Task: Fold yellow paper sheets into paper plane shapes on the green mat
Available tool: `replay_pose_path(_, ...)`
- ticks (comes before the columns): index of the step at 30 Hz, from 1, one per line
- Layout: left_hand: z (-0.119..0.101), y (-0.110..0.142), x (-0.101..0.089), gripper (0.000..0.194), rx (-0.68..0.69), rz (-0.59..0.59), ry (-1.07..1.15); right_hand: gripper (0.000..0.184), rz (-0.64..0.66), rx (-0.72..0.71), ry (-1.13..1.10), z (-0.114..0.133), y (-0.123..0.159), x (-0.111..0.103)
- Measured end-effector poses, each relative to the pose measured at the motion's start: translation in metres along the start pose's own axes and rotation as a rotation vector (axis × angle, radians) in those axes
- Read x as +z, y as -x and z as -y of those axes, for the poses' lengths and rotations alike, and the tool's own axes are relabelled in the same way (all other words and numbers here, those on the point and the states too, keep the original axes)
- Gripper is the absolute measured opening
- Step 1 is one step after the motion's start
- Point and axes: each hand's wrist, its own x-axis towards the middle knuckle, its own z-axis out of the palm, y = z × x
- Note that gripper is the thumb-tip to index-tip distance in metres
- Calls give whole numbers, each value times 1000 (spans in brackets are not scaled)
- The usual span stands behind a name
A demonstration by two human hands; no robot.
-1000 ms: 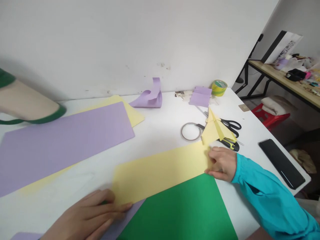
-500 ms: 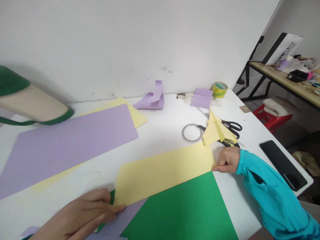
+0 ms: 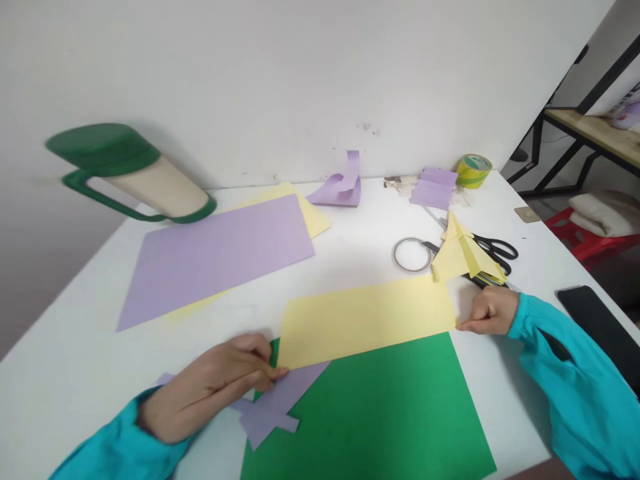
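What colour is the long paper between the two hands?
The long rectangular paper is pale yellow, best seen in the head view.

From here I can't read any words; letters (image 3: 629, 100) on the white bag (image 3: 616, 88), upper right, are cut off.

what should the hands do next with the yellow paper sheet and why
Probably slide the right hand along the near edge of the yellow paper sheet toward the left hand: each hand touches one near corner, so the left could pin it.
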Motion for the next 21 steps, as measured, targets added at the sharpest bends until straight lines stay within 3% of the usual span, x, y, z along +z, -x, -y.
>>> replay_pose_path(4,2,0,-8,44,-65,95,254,63,13,17,-3,1,1,-3)
replay_pose_path(13,5,-2,-10,48,-3,89,270,63,-15,20,-9,-5,4,3)
replay_pose_path(15,4,-3,-13,48,4,51,251,64,-29,1,-53,-10,2,4)
replay_pose_path(18,1,-10,-15,45,-68,-108,207,65,-48,-65,-172,-17,-3,6)
replay_pose_path(21,1,-31,-11,30,-148,-236,-19,63,-87,-83,-221,-18,-7,7)
